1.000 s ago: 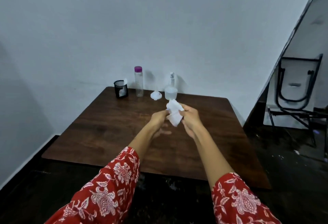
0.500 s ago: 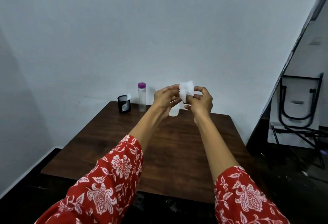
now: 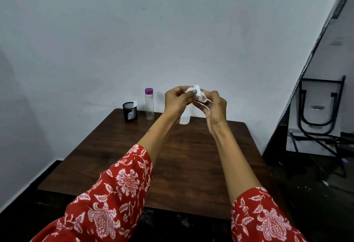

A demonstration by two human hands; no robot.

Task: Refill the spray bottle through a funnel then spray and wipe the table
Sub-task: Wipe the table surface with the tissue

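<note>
Both my hands are raised above the far part of the brown wooden table (image 3: 183, 165), holding a small white tissue (image 3: 200, 95) between them. My left hand (image 3: 177, 99) pinches its left side and my right hand (image 3: 215, 105) grips its right side; the tissue is crumpled. Behind my wrists only the clear base of the spray bottle (image 3: 184, 119) shows at the table's back edge; its top is hidden. A clear water bottle with a purple cap (image 3: 149, 104) stands upright to the left of it. The funnel is hidden.
A black mesh cup (image 3: 130, 111) with white tissue in it stands at the table's far left corner. The table sits against a white wall. To the right, a folded black metal frame (image 3: 321, 111) leans by a dark floor.
The tissue and both hands rose from low over the table to in front of the bottles. It went from hanging unfolded to bunched between my fingers. The view tilted up slightly.
</note>
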